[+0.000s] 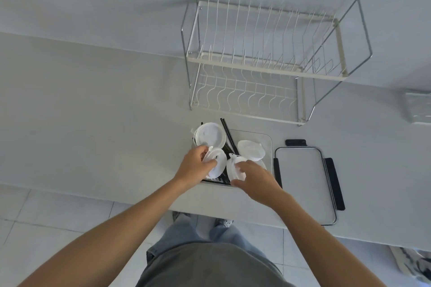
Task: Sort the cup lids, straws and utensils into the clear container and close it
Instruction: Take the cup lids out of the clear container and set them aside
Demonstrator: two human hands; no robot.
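Head view
Left hand (194, 165): forearm reaching in from lower left; fingers (202, 149) curled around a white cup lid (215, 162), held tilted over the near-left part of the clear container (268, 144).
Right hand (255, 178): forearm reaching in from lower right; fingers closed on another white cup lid (234, 169), held just beside the left one, over the container's near edge.
Clear container: on the white desk (93, 123), open, in front of the dish rack (268, 63).
Contents: a lid stack (210, 135) at far left, one lid (251, 149) at right, black straws (229, 136) slanting between them and over the far rim.
Container cover (303, 179): flat on the desk just right of the container, black clips on its sides, near end overhanging the desk edge.
Writing: none legible.
Hard to make out: utensils under the lids; object (418, 107) at right cut off by the frame.
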